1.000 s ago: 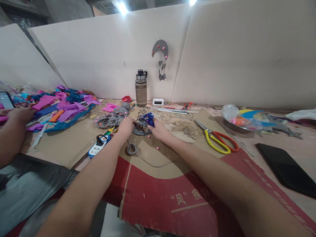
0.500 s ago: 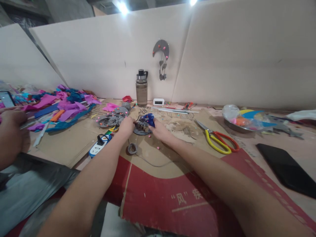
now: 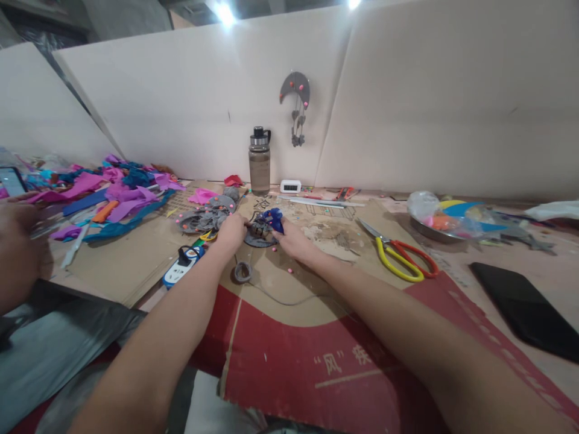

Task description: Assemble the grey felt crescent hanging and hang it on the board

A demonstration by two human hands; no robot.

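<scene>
Grey felt piece (image 3: 259,237) is seen at the centre of the frame, laid on the cardboard-covered worktop (image 3: 136,265). Its left edge is gripped by the left hand (image 3: 231,231), whose fingers are curled shut on it. A blue tool (image 3: 273,218) is held over the upper right part of the piece by the right hand (image 3: 295,241), the fingers being closed round it. Just below the left hand a small coil of wire (image 3: 242,272) is found, and to its lower left a power strip (image 3: 180,270) in white and blue. Further grey felt shapes (image 3: 199,220) are piled just left of the left hand. A water bottle (image 3: 259,160) is stood upright behind, near the wall. A pair of scissors (image 3: 398,253) with yellow and red handles is laid right of centre, well apart from the hands, and a black phone (image 3: 527,313) is seen near the right edge. A heap of coloured scraps (image 3: 108,196) is spread at the upper left, and another person's hand (image 3: 15,241) is seen at the left edge.
</scene>
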